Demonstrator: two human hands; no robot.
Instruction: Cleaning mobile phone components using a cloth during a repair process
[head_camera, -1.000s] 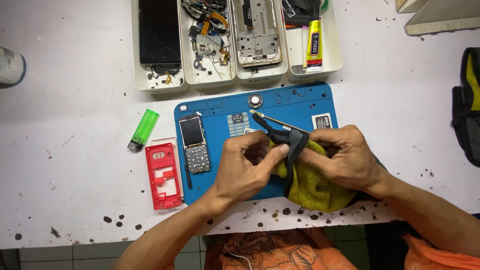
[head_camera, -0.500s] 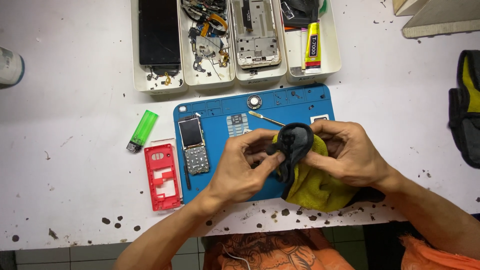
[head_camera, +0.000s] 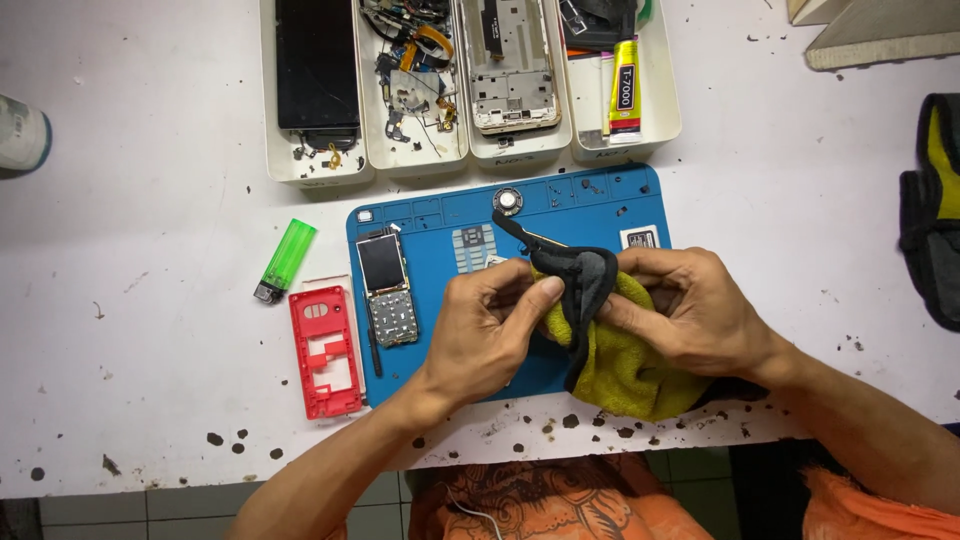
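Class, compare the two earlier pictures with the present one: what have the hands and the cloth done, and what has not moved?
Both hands, left hand and right hand, keep hold of the yellow cloth. Its black edge, first bunched between them, is now drawn up over the fingertips. The opened phone, red case and green lighter stayed put.
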